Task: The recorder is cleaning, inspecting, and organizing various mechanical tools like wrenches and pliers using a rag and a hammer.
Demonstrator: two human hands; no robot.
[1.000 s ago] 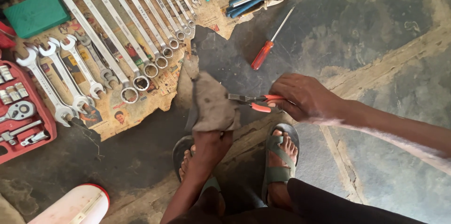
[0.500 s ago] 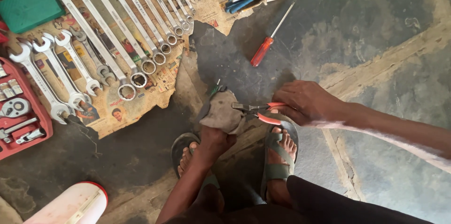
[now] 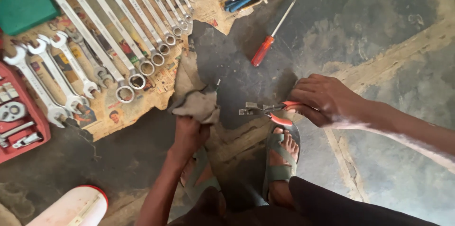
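Since half a second ago your left hand [image 3: 189, 133] has drawn the rag [image 3: 196, 105] away from the pliers [image 3: 270, 110]: earlier the rag lay against the jaws, now there is a clear gap of dark floor between them. A second ago the rag stood taller, draped over the nose of the pliers; now it is bunched low in your fist. Your right hand [image 3: 327, 99] has hardly moved.

Your left hand is closed tight on the rag, which sticks up above the knuckles, crumpled and grey-brown. Your right hand is clamped on the red handles of the pliers; the metal nose points left, toward the rag, level with it but apart from it. Whether the nose is open you cannot tell. Both hands hover just above your two sandalled feet [image 3: 279, 159].

Counting what lies about: one rag, one pair of pliers in hand, one red-handled screwdriver [image 3: 270, 36] on the floor above your right hand, well apart from it. On the paper sheet [image 3: 156, 83] at upper left lies a slanted row of about eight long ring spanners [image 3: 113, 31], and left of them about three open-ended spanners [image 3: 52, 76]. One green box [image 3: 26, 8] sits in the top left corner, one red tool case [image 3: 21, 121] at the left edge, and one white can [image 3: 71, 207] with a red rim at the bottom left.
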